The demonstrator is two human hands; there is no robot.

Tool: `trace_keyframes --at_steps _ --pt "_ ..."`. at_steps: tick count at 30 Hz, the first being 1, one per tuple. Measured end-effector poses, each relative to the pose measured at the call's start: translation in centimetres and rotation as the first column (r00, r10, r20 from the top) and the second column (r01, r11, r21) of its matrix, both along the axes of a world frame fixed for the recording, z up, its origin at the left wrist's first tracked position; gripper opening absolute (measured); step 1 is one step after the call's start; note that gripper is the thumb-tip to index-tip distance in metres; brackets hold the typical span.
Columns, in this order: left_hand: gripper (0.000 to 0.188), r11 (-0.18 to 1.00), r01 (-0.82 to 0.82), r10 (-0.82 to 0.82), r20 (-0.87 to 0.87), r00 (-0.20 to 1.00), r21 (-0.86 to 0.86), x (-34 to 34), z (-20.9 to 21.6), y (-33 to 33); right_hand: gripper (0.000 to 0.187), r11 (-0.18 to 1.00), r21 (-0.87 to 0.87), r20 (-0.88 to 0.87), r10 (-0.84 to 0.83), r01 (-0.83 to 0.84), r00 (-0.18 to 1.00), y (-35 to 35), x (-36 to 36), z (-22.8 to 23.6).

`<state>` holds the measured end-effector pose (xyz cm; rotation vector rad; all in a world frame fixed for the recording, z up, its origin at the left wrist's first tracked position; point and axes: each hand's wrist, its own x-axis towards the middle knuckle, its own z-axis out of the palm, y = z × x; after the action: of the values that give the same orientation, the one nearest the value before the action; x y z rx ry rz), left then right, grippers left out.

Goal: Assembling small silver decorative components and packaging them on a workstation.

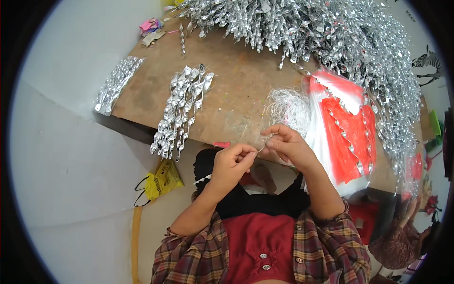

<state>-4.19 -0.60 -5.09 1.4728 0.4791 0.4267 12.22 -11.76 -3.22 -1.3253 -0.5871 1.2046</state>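
Above the table's near edge, my left hand [232, 163] pinches one end of a thin, whitish string [260, 149]. My right hand [291, 147] is close beside it, thumb and fingertips closed on the same string. Just past my right hand lies a loose tangle of fine white strings [289, 110]. To the left, a bunch of twisted silver foil strips [182, 106] drapes over the near edge. Right of the tangle are red and clear plastic bags [347, 142], with a few twisted silver strips lying across them.
A huge heap of silver twisted strips [302, 28] covers the far and right side of the brown table [236, 71]. A clear packet of silver strips [116, 85] sits at the left edge. A yellow bag [163, 181] is below. Another person [399, 244] is at lower right.
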Motion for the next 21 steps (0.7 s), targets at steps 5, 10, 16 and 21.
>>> trace_keyframes --at_steps 5,10,16,21 --pt "0.009 0.988 -0.107 0.112 -0.040 0.993 0.107 0.4 -0.2 -0.3 0.020 0.988 0.130 0.795 -0.157 0.088 0.587 -0.2 -1.1 0.7" --pt "0.010 0.991 -0.105 0.104 0.011 0.995 0.087 0.7 -0.1 -0.7 0.018 0.984 0.131 0.977 -0.107 -0.123 0.184 0.2 -2.3 0.6" --pt "0.012 0.995 -0.100 0.101 0.059 0.993 -0.025 0.3 -0.5 -0.7 0.009 0.981 0.190 0.746 -0.175 0.047 0.643 0.4 -2.6 -0.1" --pt "0.015 0.992 -0.107 0.113 0.090 0.990 -0.069 0.2 -0.5 -0.2 0.005 0.970 0.215 0.027 -0.120 0.112 0.992 1.2 -3.0 0.1"
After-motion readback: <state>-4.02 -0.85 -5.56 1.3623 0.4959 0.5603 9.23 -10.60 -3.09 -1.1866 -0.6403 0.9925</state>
